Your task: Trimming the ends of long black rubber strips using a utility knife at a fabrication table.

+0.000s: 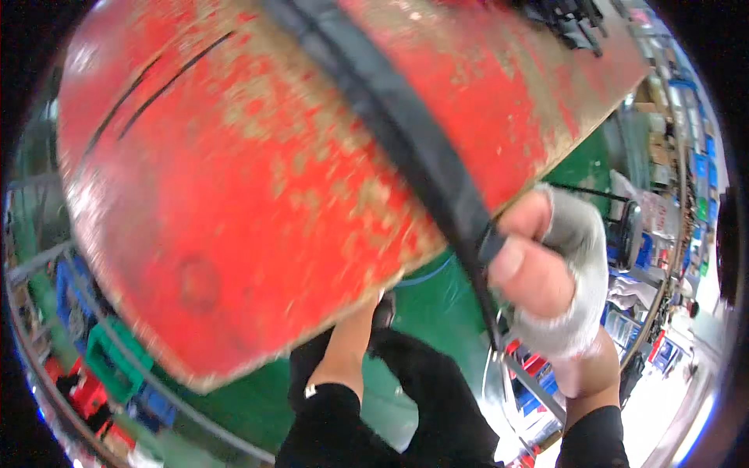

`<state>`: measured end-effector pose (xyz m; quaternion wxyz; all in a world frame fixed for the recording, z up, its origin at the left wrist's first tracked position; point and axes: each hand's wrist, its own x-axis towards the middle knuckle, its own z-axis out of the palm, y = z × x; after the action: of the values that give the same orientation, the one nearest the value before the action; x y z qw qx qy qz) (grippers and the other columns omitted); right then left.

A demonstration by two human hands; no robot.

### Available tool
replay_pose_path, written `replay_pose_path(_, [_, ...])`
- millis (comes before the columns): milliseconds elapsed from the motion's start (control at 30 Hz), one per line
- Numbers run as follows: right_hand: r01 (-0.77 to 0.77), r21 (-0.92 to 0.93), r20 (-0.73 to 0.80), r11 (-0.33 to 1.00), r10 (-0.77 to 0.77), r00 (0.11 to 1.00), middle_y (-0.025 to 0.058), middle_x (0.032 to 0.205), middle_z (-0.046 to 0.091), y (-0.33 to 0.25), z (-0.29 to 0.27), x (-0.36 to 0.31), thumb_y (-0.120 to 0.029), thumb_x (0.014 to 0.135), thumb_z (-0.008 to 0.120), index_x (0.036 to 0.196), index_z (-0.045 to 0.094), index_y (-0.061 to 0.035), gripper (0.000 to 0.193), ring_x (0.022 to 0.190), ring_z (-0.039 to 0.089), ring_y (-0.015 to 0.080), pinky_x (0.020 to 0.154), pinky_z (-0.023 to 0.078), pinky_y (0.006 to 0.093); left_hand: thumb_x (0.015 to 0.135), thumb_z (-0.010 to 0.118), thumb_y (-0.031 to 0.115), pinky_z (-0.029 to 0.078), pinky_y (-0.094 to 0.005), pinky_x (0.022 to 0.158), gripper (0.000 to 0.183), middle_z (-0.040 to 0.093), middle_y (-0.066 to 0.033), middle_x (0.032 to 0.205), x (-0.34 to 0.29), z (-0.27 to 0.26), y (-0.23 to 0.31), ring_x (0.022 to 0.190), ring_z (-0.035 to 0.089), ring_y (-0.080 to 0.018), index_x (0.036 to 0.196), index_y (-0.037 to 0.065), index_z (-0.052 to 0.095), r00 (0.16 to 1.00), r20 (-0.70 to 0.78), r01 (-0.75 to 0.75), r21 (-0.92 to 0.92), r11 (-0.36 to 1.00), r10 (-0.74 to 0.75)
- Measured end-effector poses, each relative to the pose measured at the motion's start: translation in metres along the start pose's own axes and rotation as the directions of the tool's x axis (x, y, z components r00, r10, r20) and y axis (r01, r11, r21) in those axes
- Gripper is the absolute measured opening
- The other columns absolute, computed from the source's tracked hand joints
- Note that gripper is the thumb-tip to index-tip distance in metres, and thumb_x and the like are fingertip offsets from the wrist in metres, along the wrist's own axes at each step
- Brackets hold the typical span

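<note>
A long, flat black strip (390,117) with a lengthwise groove lies slantwise across a worn red board (211,195). Its near part runs past the board's edge and hangs down, narrowing to a thin dark band. My right hand (558,273), in a white glove with bare fingertips, pinches the strip between thumb and fingers right beside that edge. My left forearm (351,343) reaches up underneath the board, which hides the hand itself. What the left hand touches cannot be seen. Two thin black lines mark the board's far left.
Blurred black pieces (569,23) lie on the board's far right. A green crate (115,355) and a red bin (87,390) stand to the left, behind a grey rail (195,417). Shelves with blue bins (702,168) line the right. The floor (437,312) is green.
</note>
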<state>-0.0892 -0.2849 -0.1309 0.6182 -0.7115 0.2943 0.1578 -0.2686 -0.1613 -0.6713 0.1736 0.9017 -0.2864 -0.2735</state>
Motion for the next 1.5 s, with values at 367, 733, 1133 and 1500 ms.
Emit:
replay_pose_path(367, [0.121, 0.034, 0.2, 0.992, -0.125, 0.972, -0.0012, 0.081, 0.069, 0.01, -0.011, 0.005, -0.021, 0.092, 0.076, 0.092, 0.072, -0.0003, 0.021, 0.077, 0.06, 0.0074, 0.071, 0.05, 0.0272, 0.089, 0.063, 0.017, 0.053, -0.0517, 0.105, 0.045, 0.05, -0.0221, 0.149, -0.006, -0.048, 0.011, 0.139, 0.05, -0.043, 0.133, 0.017, 0.065, 0.954, 0.238, 0.177, 0.051, 0.983, -0.184])
replay_pose_path(733, [0.117, 0.152, 0.413, 0.981, -0.17, 0.895, 0.0014, 0.091, 0.069, -0.011, -0.002, -0.022, -0.024, 0.097, 0.069, 0.1, 0.071, 0.0014, 0.026, 0.088, 0.061, 0.0111, 0.082, 0.05, 0.0303, 0.088, 0.075, 0.012, 0.058, -0.0438, 0.094, 0.057, 0.066, -0.0193, 0.131, -0.272, -0.504, 0.131, 0.111, 0.069, -0.0422, 0.142, 0.015, 0.057, 0.881, -0.419, 0.062, -0.364, 0.93, -0.222])
replay_pose_path(1133, [0.203, 0.186, 0.283, 0.961, -0.25, 0.926, 0.0029, 0.088, 0.067, 0.02, 0.042, -0.027, -0.022, 0.101, 0.066, 0.103, 0.068, 0.0024, 0.024, 0.085, 0.06, 0.0119, 0.08, 0.051, 0.0321, 0.089, 0.071, 0.013, 0.06, -0.0486, 0.082, 0.062, 0.066, -0.0178, 0.129, -0.236, -0.567, 0.173, 0.097, 0.072, -0.0417, 0.148, 0.018, 0.05, 0.858, -0.405, 0.329, -0.042, 0.943, -0.317])
replay_pose_path(1500, [0.363, -0.046, 0.198, 0.931, -0.347, 0.916, 0.0126, 0.091, 0.07, 0.027, 0.041, -0.026, -0.024, 0.1, 0.068, 0.106, 0.068, 0.0032, 0.028, 0.088, 0.065, 0.0176, 0.084, 0.053, 0.0356, 0.088, 0.073, 0.027, 0.056, -0.052, 0.093, 0.073, 0.059, -0.023, 0.133, -0.21, -0.555, 0.19, 0.114, 0.064, -0.0453, 0.153, 0.01, 0.044, 0.812, -0.317, 0.481, -0.112, 0.869, -0.49])
